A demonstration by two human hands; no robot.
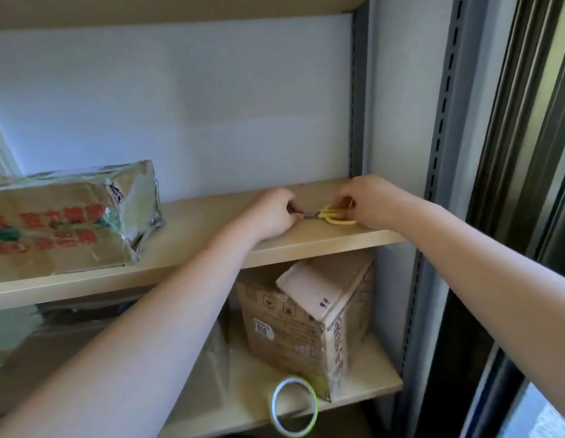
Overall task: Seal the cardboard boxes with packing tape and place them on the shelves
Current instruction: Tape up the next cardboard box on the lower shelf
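Yellow-handled scissors (333, 215) lie on the middle shelf (306, 245), towards its right end. My right hand (371, 202) pinches their handles. My left hand (273, 213) grips the blade end, fingers curled round it. A cardboard box wrapped in shiny tape (66, 221), with red print, sits on the same shelf at the left. On the lower shelf (376, 371) stands another taped cardboard box (309, 324), tilted. A roll of packing tape (294, 406) with a green rim stands upright at that shelf's front edge, in front of the box.
Grey slotted uprights (441, 121) frame the shelving on the right. A dark door or window frame (534, 153) runs beside them. A white wall (186, 105) backs the shelves. Another shelf board (180, 7) is overhead. Clear plastic sheeting (53, 327) lies at the lower left.
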